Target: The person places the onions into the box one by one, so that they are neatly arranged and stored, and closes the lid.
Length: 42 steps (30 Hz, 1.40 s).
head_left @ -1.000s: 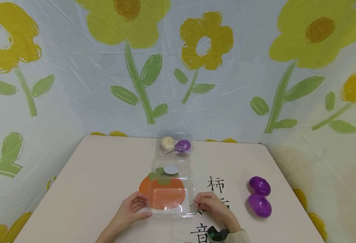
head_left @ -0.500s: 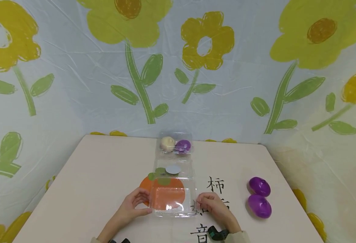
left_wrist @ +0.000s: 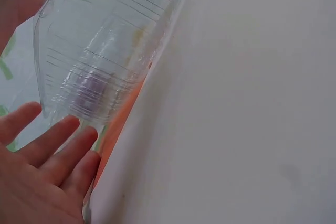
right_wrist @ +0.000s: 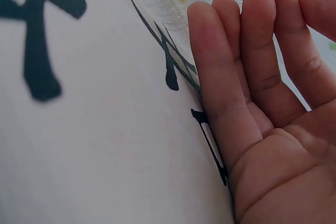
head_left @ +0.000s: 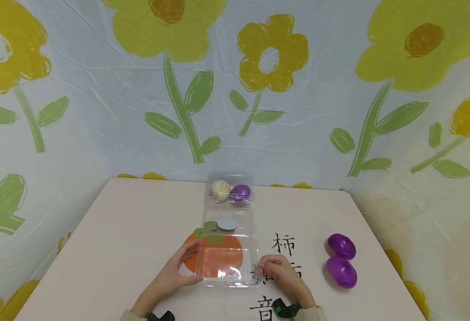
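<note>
A clear plastic clamshell box (head_left: 228, 258) lies over the printed orange persimmon, its tray nearest me and a flap with a white oval sticker (head_left: 227, 224) behind. My left hand (head_left: 172, 274) is at the left side, thumb at the rim and fingers spread; in the left wrist view the hand (left_wrist: 47, 177) has fairly straight fingers by the clear edge. With thumb and index finger my right hand (head_left: 283, 274) pinches the right rim; in the right wrist view, the hand's (right_wrist: 252, 87) other fingers lie beside it.
Behind stands another clear box (head_left: 231, 176) with a cream bulb (head_left: 220, 190) and a purple onion-like bulb (head_left: 240, 192). Two more glossy purple bulbs, one farther (head_left: 341, 246) and one nearer (head_left: 341, 272), lie at the right. A flowered cloth (head_left: 291, 133) surrounds the table (head_left: 138, 223).
The box has shifted slightly to the right since the earliest frame. My left fingers have spread wider along its left side; my right hand still pinches the right rim.
</note>
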Tool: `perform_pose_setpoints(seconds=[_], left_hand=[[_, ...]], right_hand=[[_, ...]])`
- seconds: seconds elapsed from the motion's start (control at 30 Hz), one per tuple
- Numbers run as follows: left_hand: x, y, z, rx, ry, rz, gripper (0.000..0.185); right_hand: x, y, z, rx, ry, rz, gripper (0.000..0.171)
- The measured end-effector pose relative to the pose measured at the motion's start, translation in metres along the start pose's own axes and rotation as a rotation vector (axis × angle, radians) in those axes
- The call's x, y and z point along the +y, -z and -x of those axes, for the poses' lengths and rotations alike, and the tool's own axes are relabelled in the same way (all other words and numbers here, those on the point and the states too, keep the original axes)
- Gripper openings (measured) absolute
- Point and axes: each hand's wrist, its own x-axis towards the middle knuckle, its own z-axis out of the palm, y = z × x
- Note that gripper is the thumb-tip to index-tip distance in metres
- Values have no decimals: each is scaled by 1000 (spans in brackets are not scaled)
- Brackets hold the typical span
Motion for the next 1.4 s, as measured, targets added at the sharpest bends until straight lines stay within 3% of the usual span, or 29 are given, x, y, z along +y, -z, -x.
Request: perform_pose_setpoints(seconds=[0.13, 0.23, 0.33, 0.47, 0.57, 0.7, 0.87, 1.1, 1.23, 1.4], left_hand=[[-1, -1, -3, -27, -29, 32, 88], [-1, -1, -2, -21, -22, -28, 89], [0, -1, -1, -8, -55, -196, 89], [-2, -1, 0, 18, -182, -458, 88], [-4, 0, 0, 22, -268, -553, 84], [-4, 0, 0, 6, -311, -566, 80], [-3, 0, 1, 2, -289, -546, 82], [-4, -1, 0, -2, -263, -535, 83], [-4, 0, 0, -16, -232, -524, 83], [-6, 0, 1, -15, -226, -504, 83]], right_hand=[[0, -1, 1, 10, -4, 11, 21], [-1, -1, 1, 20, -14, 14, 20], [-1, -2, 2, 24, -26, 11, 20], [-1, -2, 1, 24, -34, 11, 21], [-1, -2, 1, 29, -31, 17, 20], [-1, -3, 2, 36, -23, 22, 18], [-4, -4, 3, 56, -67, 48, 16], [-20, -2, 6, 65, -148, 219, 28], [-36, 1, 13, 119, -98, 348, 30], [-54, 6, 28, 303, 73, 504, 22]])
